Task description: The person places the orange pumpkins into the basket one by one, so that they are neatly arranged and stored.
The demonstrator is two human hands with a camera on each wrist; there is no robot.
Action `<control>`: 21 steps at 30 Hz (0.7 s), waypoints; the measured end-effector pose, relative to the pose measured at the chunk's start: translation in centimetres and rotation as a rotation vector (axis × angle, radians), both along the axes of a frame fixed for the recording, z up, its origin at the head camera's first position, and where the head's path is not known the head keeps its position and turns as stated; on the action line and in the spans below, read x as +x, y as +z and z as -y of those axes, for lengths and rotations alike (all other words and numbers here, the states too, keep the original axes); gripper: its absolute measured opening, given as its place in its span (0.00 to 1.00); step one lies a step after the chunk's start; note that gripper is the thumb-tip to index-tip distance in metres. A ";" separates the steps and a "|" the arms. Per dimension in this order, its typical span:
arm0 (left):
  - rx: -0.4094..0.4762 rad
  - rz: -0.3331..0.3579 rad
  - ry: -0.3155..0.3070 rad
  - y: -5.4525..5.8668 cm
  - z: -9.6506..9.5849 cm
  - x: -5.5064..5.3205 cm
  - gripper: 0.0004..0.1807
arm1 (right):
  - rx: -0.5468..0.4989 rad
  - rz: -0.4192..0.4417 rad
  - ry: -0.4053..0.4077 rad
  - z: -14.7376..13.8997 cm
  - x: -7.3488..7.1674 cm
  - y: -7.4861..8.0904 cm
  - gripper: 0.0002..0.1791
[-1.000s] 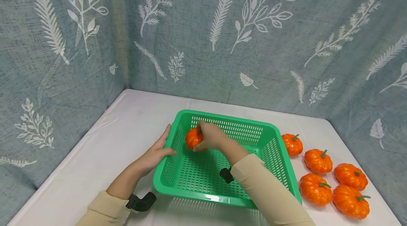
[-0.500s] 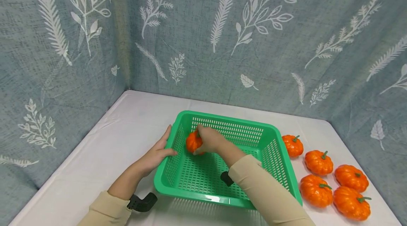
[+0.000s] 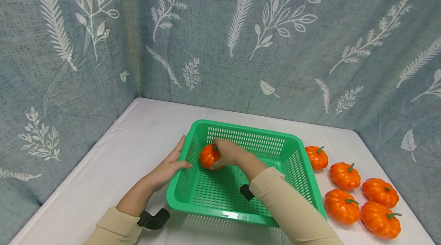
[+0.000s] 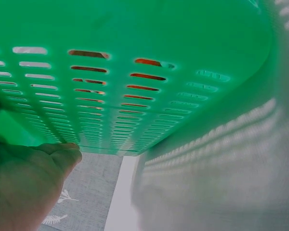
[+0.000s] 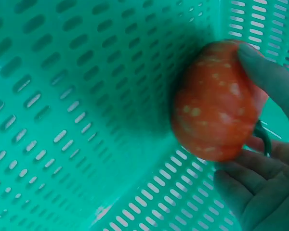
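Observation:
A green plastic basket (image 3: pixel 237 218) with slotted walls stands on the white-covered table. Inside its far left corner is a small orange pumpkin (image 3: pixel 209 157) with a green stem. My right hand (image 3: pixel 229 152) grips this pumpkin, thumb on one side and fingers on the other; the right wrist view shows the pumpkin (image 5: pixel 214 103) close to the slotted surfaces. On the basket's left side, my left hand (image 3: pixel 169 168) holds the rim, its thumb over the edge and its fingers along the outside. Orange shows through the slots in the left wrist view.
Several more orange pumpkins (image 3: pixel 344 175) sit on the table to the right of the basket, the nearest one (image 3: pixel 317 157) right by its wall. A grey-blue curtain (image 3: pixel 220 65) with white leaf prints encloses the table (image 3: pixel 103 160) at the back and sides.
My right hand has lowered the pumpkin slightly inside the basket's far left corner. The left hand and the basket have stayed in place.

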State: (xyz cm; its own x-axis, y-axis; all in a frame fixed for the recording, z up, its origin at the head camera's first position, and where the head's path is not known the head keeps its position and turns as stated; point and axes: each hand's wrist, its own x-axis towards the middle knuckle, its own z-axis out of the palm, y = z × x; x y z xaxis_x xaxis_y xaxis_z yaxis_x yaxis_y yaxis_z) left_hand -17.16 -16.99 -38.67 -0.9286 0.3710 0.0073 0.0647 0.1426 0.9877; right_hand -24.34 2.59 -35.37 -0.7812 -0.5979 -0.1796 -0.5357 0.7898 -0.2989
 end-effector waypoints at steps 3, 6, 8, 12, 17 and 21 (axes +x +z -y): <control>-0.003 -0.009 -0.001 0.0 0.0 0.0 0.50 | -0.012 0.024 -0.013 -0.3 0.0 0.5 0.48; -0.001 -0.015 0.002 0.1 0.1 0.0 0.50 | -0.033 0.039 -0.045 -1.1 0.1 1.5 0.52; 0.000 -0.018 0.007 0.1 0.0 0.0 0.50 | -0.064 0.042 -0.065 -2.0 0.0 2.4 0.52; 0.004 -0.022 0.015 0.1 -0.1 -0.1 0.50 | -0.118 -0.004 -0.110 -4.7 -0.4 4.6 0.52; 0.017 -0.030 0.005 0.0 0.0 -0.1 0.49 | -0.202 -0.041 -0.217 -9.2 -1.0 7.2 0.54; 0.024 -0.023 0.000 -0.2 -0.1 -0.1 0.49 | -0.257 -0.026 -0.306 -12.9 -1.3 8.5 0.55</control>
State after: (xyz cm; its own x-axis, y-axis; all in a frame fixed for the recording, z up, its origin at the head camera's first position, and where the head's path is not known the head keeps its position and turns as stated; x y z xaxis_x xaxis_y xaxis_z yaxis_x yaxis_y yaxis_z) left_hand -17.24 -16.94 -38.84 -0.9281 0.3705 0.0373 0.0872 0.1187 0.9891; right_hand -25.66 15.53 -26.90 -0.9324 -0.3600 -0.0320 -0.2977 0.8153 -0.4967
